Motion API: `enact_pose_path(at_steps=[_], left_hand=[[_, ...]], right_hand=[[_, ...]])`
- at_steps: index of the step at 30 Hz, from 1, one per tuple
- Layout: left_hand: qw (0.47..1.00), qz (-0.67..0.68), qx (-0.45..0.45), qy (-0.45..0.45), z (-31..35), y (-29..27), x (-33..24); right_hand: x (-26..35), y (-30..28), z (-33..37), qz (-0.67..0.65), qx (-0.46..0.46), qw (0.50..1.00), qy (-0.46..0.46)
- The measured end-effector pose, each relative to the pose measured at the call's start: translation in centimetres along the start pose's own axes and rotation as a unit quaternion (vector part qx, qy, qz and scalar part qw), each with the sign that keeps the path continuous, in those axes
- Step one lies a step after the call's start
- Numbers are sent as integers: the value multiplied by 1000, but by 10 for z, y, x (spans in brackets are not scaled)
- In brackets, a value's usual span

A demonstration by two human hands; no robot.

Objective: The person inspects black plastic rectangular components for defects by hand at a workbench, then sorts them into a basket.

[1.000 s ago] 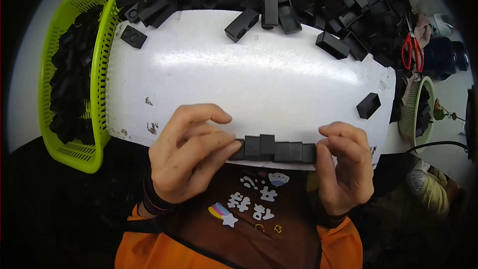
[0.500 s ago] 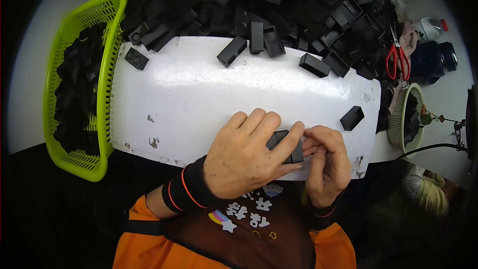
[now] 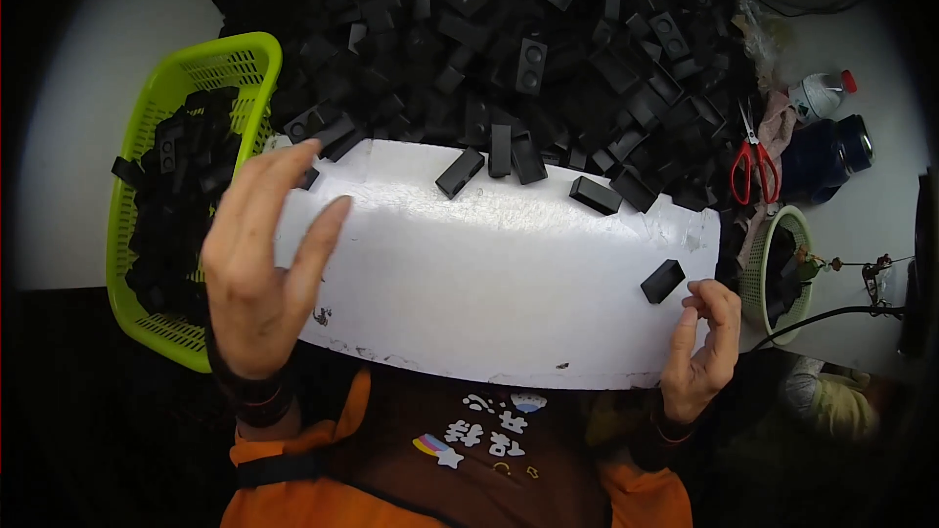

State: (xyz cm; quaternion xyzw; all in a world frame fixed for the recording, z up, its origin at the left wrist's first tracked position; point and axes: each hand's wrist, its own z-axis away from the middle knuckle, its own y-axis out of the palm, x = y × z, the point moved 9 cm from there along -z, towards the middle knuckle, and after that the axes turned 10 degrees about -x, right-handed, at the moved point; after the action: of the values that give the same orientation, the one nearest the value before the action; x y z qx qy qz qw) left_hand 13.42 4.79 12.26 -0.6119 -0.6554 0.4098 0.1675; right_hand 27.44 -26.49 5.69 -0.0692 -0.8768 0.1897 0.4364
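Note:
My left hand is above the left end of the white board, thumb and fingers apart and nothing seen between them. Its fingertips are close to a small black block, which they partly cover. At the right end, my right hand has loosely bent fingers with a gap to the thumb, and no object shows in it. Just beyond its fingertips lies a hollow black rectangular case, apart from the hand. Several more black cases, one of them a closed-looking block, lie along the board's far edge.
A large heap of black cases covers the far side of the white board. At left stands a green basket with black pieces. Red-handled scissors, a dark blue jar, a bottle and a pale basket are at right.
My hands have separated: the left moved left toward the small block, the right moved right. The black pieces between them are gone from there. The whole view has shifted.

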Motion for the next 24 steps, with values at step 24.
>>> enact_pose_path(at_steps=[24], left_hand=[[984, 151, 73, 55, 38, 55, -50]], right_hand=[[55, 92, 13, 23, 265, 958, -108]])
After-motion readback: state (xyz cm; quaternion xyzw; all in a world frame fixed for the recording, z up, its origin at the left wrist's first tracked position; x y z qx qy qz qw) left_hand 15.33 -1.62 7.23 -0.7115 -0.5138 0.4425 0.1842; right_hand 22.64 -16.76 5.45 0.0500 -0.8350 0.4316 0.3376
